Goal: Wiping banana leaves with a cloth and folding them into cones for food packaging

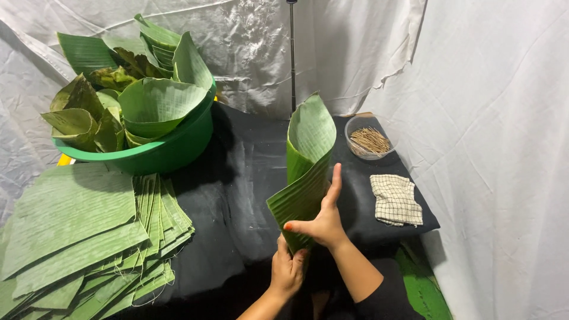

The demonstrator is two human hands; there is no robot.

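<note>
White sheeting hangs all round this little work corner, and a table under a black cloth fills the middle of it.

From the head camera, looking down: the person stands at the near edge with a banana leaf cone held upright over the cloth, its open mouth pointing up and away. The left hand is closed round the pointed bottom tip, pinching it from below. The right hand lies flat against the overlapping flap on the cone's side, fingers straight, thumb across the front, pressing the wrap shut.

To the left, a stack of flat leaf sheets lies fanned out near the table's edge, and behind it a green tub holds a heap of finished cones. On the far right sits a clear bowl of thin wooden picks, with a checked cloth just in front of it.

I judge the rolling to be done and the shape only being held. Fixing it seems to call for one hand to keep the overlap tight while the other frees itself to reach a pick; loosen too early and the leaf would likely spring open.
</note>
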